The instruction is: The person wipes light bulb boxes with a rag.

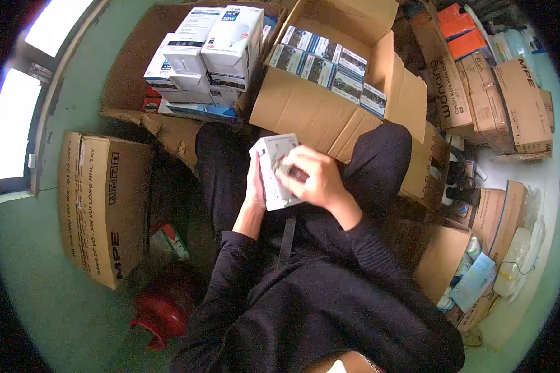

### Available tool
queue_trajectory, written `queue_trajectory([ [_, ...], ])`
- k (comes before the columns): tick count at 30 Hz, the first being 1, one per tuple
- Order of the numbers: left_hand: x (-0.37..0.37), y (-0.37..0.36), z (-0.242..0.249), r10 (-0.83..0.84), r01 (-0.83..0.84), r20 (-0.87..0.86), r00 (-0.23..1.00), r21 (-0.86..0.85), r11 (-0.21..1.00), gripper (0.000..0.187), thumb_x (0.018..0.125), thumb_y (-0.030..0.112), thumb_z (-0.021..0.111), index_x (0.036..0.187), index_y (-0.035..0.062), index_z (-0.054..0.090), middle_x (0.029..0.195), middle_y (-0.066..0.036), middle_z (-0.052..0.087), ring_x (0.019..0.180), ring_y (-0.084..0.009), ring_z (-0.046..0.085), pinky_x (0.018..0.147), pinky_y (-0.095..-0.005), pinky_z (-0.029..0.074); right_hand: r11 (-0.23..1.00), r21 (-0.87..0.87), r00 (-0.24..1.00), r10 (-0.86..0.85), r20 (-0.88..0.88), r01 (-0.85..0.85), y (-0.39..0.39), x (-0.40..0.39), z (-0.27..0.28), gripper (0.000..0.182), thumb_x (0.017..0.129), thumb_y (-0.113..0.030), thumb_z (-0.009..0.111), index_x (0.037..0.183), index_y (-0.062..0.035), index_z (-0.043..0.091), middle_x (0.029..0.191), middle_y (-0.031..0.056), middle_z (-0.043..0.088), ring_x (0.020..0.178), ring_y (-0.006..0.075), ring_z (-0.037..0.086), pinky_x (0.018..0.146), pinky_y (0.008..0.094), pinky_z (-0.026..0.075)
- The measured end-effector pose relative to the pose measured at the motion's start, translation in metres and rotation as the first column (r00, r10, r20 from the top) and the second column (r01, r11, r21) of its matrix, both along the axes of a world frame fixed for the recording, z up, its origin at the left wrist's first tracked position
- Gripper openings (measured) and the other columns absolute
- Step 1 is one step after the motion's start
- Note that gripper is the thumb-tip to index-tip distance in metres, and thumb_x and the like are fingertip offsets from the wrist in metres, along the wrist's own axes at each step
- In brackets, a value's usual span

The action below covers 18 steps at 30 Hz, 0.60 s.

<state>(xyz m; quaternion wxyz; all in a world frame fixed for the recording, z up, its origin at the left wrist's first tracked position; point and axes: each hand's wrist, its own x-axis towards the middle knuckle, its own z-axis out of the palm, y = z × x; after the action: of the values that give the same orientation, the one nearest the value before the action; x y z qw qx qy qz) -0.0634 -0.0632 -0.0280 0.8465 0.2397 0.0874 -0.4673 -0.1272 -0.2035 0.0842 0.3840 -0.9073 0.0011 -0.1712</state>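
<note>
I sit on the floor with a small white product box (272,155) held above my lap. My left hand (255,183) grips its left side from behind. My right hand (311,177) lies over the box's front face, fingers curled on it and covering much of it. Just beyond my knees stands an open cardboard carton (311,112) with several small blue-and-white boxes (330,65) packed in rows inside.
A stack of white boxes (208,53) sits on flattened cardboard at the back left. A closed MPE carton (102,205) lies at my left, a red stool (165,304) near it. More cartons (510,99) and open boxes (460,273) crowd the right.
</note>
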Motion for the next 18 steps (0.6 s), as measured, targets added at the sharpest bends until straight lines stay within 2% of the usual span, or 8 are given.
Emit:
queue_trajectory([
  [4,0.004,0.001,-0.013,0.044,-0.041,-0.028,0.999,0.114,0.993,0.075,0.104,0.062,0.038,0.149,0.0023,0.045,0.133,-0.019,0.064,0.110,-0.0316,0.069,0.092,-0.0435,0.059,0.970,0.219,0.973,0.147,-0.178,-0.107,-0.005,-0.013,0.008,0.018,0.080,-0.023,0.080,0.088,-0.0077,0.073,0.088,0.0101,0.070,0.072,0.0270,0.070,0.067,0.0346,0.056],
  [8,-0.004,-0.006,-0.013,-0.104,0.081,0.096,0.990,0.219,0.972,0.064,0.106,0.054,0.042,0.148,0.0058,0.047,0.128,-0.016,0.067,0.108,-0.0278,0.071,0.092,-0.0428,0.059,0.972,-0.008,0.969,-0.233,-0.088,0.233,-0.031,0.017,0.001,0.021,0.086,-0.018,0.078,0.098,-0.0027,0.071,0.089,0.0081,0.069,0.072,0.0155,0.066,0.062,0.0296,0.051],
  [10,-0.010,-0.008,-0.005,-0.100,0.054,0.189,0.977,0.235,0.970,0.060,0.107,0.050,0.042,0.147,0.0061,0.047,0.126,-0.015,0.068,0.105,-0.0257,0.072,0.089,-0.0416,0.060,0.953,0.078,0.953,-0.282,-0.111,0.292,-0.040,0.027,-0.017,0.022,0.088,-0.019,0.077,0.102,-0.0023,0.071,0.091,0.0085,0.068,0.074,0.0165,0.066,0.066,0.0291,0.050],
  [11,-0.008,-0.003,-0.010,-0.116,0.057,0.239,0.964,0.242,0.969,0.057,0.109,0.047,0.041,0.151,0.0087,0.044,0.136,-0.015,0.063,0.115,-0.0264,0.068,0.097,-0.0427,0.057,0.961,0.100,0.966,-0.255,-0.041,0.258,-0.045,0.030,-0.030,0.022,0.093,-0.022,0.074,0.103,-0.0024,0.071,0.088,0.0046,0.068,0.072,0.0120,0.063,0.066,0.0267,0.049],
  [14,-0.004,0.001,0.018,0.041,-0.071,0.224,0.974,0.125,0.990,0.063,0.108,0.051,0.035,0.159,0.0123,0.034,0.153,-0.015,0.049,0.136,-0.0307,0.053,0.114,-0.0470,0.043,0.797,0.455,0.916,-0.376,-0.140,0.397,-0.045,0.037,-0.038,0.026,0.098,-0.027,0.070,0.106,-0.0029,0.070,0.088,-0.0002,0.067,0.073,0.0071,0.061,0.068,0.0238,0.049],
  [15,-0.003,0.006,0.022,0.051,-0.080,0.281,0.958,0.092,0.993,0.063,0.109,0.050,0.032,0.162,0.0164,0.029,0.158,-0.014,0.043,0.140,-0.0315,0.048,0.117,-0.0475,0.039,0.735,0.551,0.912,-0.388,-0.135,0.394,-0.045,0.038,-0.032,0.026,0.099,-0.029,0.069,0.105,-0.0041,0.069,0.085,0.0004,0.069,0.071,0.0108,0.063,0.066,0.0281,0.051],
  [16,-0.001,0.011,0.022,0.080,-0.087,0.238,0.968,0.019,0.996,0.061,0.110,0.042,0.037,0.165,0.0230,0.020,0.156,-0.014,0.045,0.135,-0.0298,0.053,0.111,-0.0464,0.046,0.716,0.594,0.930,-0.300,-0.213,0.367,-0.051,0.038,-0.037,0.032,0.103,-0.034,0.063,0.111,-0.0036,0.068,0.094,0.0017,0.070,0.083,0.0099,0.065,0.075,0.0277,0.052],
  [18,-0.001,0.020,0.021,0.052,-0.049,0.210,0.976,-0.019,0.999,0.060,0.110,0.042,0.036,0.165,0.0253,0.017,0.157,-0.014,0.044,0.134,-0.0299,0.053,0.110,-0.0447,0.046,0.655,0.719,0.972,-0.130,-0.195,0.231,-0.038,0.036,-0.037,0.046,0.106,-0.045,0.053,0.116,-0.0024,0.067,0.104,0.0035,0.069,0.097,0.0094,0.064,0.085,0.0283,0.050],
])
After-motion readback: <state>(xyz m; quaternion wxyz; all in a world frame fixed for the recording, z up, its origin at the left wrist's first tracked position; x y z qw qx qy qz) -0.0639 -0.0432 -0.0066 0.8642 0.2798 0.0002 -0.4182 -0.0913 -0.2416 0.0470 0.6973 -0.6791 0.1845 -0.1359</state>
